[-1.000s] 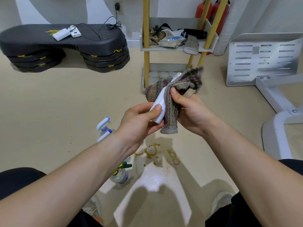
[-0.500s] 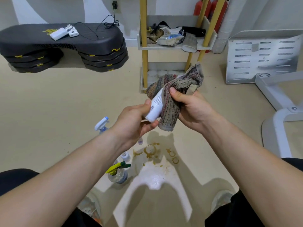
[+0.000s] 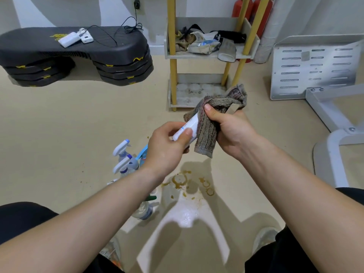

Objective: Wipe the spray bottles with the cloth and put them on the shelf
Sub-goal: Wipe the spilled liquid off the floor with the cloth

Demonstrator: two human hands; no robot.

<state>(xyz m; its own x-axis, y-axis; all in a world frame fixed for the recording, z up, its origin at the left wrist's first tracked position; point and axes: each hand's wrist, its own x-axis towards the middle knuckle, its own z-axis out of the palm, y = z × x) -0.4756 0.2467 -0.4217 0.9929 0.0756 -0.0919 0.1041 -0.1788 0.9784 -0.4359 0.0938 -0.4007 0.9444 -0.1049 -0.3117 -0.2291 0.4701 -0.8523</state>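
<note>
Pinches the lower end of the white bottle [image 3: 190,125] under the thumb and curled fingers [image 3: 186,133] of the left hand [image 3: 167,149], seemingly to steady it for rubbing. Wraps the cloth [image 3: 206,134] round the upper part, clamped by the right hand [image 3: 232,131]. Holds both in mid-air, in front of the shelf [image 3: 173,75], bottom tier near. Has more spray bottles [image 3: 123,152] on the floor [image 3: 59,125] below the left wrist, likely awaiting wiping.

White bottle [image 3: 189,126]: blue print on its side, too small to read.
Black step platform [image 3: 118,48]: yellow logo marks, not legible.
Crumpled packet [image 3: 203,46]: print blurred, unreadable.
</note>
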